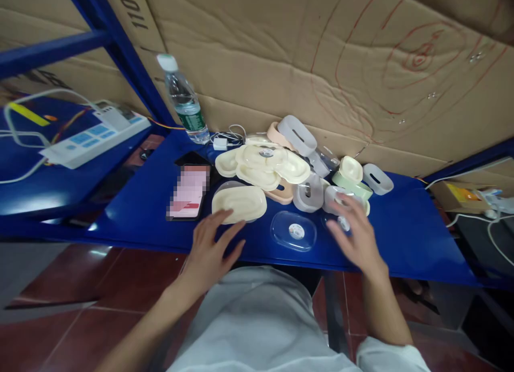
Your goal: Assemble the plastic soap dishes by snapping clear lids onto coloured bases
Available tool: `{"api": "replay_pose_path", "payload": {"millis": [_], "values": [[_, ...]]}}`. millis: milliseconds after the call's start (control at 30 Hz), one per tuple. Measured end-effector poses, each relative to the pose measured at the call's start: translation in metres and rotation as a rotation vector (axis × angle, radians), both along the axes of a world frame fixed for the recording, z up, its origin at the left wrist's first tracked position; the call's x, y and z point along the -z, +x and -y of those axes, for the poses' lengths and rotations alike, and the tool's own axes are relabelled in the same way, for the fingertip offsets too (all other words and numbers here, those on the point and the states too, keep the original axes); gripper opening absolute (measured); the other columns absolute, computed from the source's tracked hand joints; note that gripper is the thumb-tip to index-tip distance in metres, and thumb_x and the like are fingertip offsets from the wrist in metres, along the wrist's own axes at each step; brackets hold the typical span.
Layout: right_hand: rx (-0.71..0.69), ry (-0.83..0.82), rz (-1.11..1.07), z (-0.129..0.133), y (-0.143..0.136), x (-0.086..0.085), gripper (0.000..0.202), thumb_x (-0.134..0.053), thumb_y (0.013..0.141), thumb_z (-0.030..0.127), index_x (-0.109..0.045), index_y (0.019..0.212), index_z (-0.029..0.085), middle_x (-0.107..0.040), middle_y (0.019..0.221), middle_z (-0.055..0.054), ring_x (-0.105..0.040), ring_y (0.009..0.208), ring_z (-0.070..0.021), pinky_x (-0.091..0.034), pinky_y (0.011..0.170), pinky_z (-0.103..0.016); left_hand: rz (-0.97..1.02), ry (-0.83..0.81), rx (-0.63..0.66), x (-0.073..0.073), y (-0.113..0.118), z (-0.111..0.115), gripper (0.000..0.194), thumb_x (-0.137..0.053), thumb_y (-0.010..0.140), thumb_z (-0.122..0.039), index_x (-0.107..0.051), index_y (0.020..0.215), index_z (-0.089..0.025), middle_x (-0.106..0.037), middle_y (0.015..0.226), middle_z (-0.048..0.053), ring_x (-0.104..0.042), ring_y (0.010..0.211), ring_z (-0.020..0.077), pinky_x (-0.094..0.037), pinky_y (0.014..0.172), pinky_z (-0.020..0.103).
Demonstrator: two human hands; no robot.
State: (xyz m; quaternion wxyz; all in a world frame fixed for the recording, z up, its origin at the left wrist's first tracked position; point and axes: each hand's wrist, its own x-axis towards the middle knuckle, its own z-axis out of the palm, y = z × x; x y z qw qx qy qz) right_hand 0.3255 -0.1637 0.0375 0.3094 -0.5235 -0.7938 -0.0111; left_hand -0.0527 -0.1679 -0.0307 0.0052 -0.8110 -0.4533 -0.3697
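Observation:
My left hand [217, 241] is spread at the near edge of a cream oval dish [239, 203]; whether the fingertips touch it I cannot tell. On the right, my right hand [353, 230] has its fingers apart over a clear plastic piece with a white sticker [343, 222], which it partly hides. Between the hands lies a clear lid [293, 232] with a round label. Behind it stands a grey slotted box [308, 194] next to a peach slotted piece [282, 192]. Several cream trays [259, 166] are stacked behind the dish.
A phone [188, 192] lies left of the dish, with a water bottle [183, 101] and a white charger [220, 143] behind. More grey [297, 135] and green pieces [351, 183] sit toward the cardboard wall [257, 56]. A power strip [96, 136] is at far left.

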Motion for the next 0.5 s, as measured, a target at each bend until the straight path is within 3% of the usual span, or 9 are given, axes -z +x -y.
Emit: {"api": "replay_pose_path", "payload": {"millis": [100,233,333,500], "values": [[-0.178,-0.076,0.114,0.036,-0.037,0.025,0.050,-0.068,0.106,0.043,-0.059,0.154,0.034,-0.058,0.162,-0.009,-0.054,0.151,-0.0339,-0.041,0.129,-0.063,-0.042,0.001,-0.111,0.001,-0.002,-0.016,0.052,-0.077,0.098,-0.026,-0.061,0.148,-0.027,-0.057,0.158,0.019,-0.052,0.152,0.0417,-0.041,0.124,0.064],[-0.197,-0.161,0.153,0.051,-0.058,0.058,0.052,-0.065,0.108,0.039,-0.055,0.158,0.030,-0.056,0.165,-0.009,-0.050,0.155,-0.0306,-0.037,0.131,-0.061,-0.040,-0.009,-0.097,0.004,-0.007,-0.030,0.038,-0.074,0.101,-0.028,-0.068,0.138,-0.028,-0.069,0.147,0.013,-0.058,0.148,0.0382,-0.048,0.121,0.059],[-0.148,-0.154,0.129,0.053,-0.049,0.071,0.045,-0.061,0.109,0.031,-0.060,0.154,0.032,-0.059,0.163,-0.007,-0.052,0.153,-0.0292,-0.038,0.129,-0.060,-0.032,0.039,-0.076,0.007,-0.012,-0.036,0.024,-0.072,0.102,-0.027,-0.074,0.126,-0.027,-0.077,0.134,0.010,-0.063,0.143,0.0368,-0.053,0.117,0.056],[0.002,-0.067,0.001,0.057,-0.019,0.085,0.046,-0.053,0.108,0.018,-0.065,0.148,0.037,-0.069,0.152,-0.004,-0.059,0.147,-0.0286,-0.045,0.122,-0.059,0.187,0.089,-0.060,0.000,-0.015,-0.034,0.026,-0.068,0.104,-0.023,-0.072,0.130,-0.026,-0.078,0.128,0.010,-0.071,0.130,0.0295,-0.058,0.114,0.049]]}}
